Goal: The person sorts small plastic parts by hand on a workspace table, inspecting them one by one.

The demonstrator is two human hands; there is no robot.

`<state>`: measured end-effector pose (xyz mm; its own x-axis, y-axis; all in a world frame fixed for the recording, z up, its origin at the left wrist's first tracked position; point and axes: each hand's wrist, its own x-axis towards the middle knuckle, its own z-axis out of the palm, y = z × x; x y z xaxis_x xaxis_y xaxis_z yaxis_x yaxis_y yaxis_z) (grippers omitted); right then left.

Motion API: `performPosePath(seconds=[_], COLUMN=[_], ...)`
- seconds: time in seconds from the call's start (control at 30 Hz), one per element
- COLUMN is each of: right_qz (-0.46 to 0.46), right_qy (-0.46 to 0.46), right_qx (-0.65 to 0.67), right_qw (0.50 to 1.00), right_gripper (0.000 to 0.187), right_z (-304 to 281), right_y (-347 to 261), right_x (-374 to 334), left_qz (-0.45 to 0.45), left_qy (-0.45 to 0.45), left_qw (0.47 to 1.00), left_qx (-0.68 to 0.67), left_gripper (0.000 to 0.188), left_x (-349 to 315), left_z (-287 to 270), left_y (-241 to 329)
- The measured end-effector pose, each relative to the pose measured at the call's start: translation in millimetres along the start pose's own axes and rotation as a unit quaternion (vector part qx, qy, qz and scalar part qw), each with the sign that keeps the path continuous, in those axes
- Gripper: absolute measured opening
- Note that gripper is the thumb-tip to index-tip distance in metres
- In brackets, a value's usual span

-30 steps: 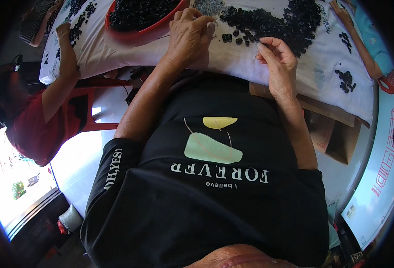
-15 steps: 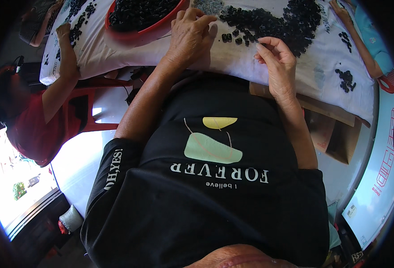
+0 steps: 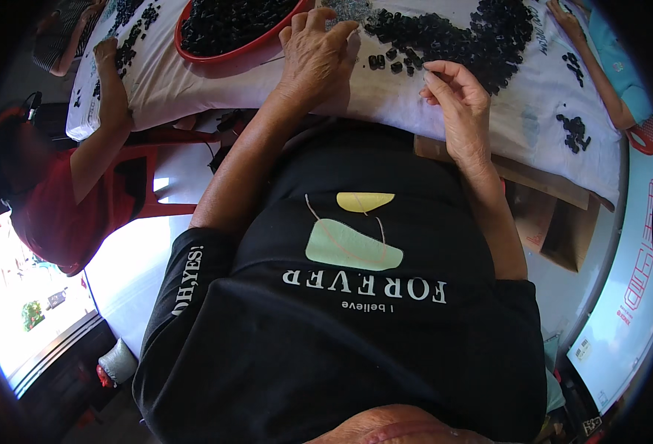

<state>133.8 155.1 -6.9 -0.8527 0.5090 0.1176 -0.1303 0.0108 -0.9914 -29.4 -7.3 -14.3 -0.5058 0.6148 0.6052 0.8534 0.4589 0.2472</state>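
Note:
My left hand [image 3: 314, 63] is over the white-covered table, between a red basin [image 3: 241, 55] of small black parts and a heap of tiny clear or silvery pieces [image 3: 347, 10]. Its fingers are spread and bent downward, and the palm is hidden. To the right, my right hand [image 3: 461, 96] is closed in a pinch of thumb and forefinger. Anything between those fingertips is too small to make out. Just beyond it spreads a large pile of small black plastic parts [image 3: 482, 44], with a few loose ones [image 3: 376, 62] at its near left edge.
A person in red [image 3: 60, 207] sits at the left, an arm resting on the table by scattered black parts [image 3: 125, 55]. Another person's arm [image 3: 597, 81] reaches in at the right, near two small clusters of black parts [image 3: 574, 133]. A cardboard box [image 3: 556, 222] stands beneath the table edge.
My left hand's fingers have spread and shifted slightly, with the thumb side lifting apart. My right hand stays nearly still in its pinch.

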Motion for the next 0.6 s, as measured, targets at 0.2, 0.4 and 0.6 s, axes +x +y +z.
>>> performPosePath(seconds=[0.2, 0.4, 0.6], right_qz=[-0.007, 0.000, 0.004], right_qy=[-0.004, -0.006, 0.001], right_qx=[-0.012, -0.013, -0.010], right_qw=[1.000, 1.000, 1.000], right_gripper=[0.016, 0.016, 0.018], right_z=[-1.0, -2.0, -1.5], right_y=[-0.2, 1.9, 1.0], right_x=[-1.0, -0.2, 0.0], left_qz=[0.002, -0.007, 0.000], left_qy=[-0.028, -0.005, -0.015], left_qw=[1.000, 1.000, 1.000], left_qx=[0.004, -0.009, 0.009], left_gripper=[0.023, 0.023, 0.023], left_x=[0.8, 0.6, 0.0], left_z=[-3.8, -1.9, -1.4], left_y=[3.2, 2.3, 0.4])
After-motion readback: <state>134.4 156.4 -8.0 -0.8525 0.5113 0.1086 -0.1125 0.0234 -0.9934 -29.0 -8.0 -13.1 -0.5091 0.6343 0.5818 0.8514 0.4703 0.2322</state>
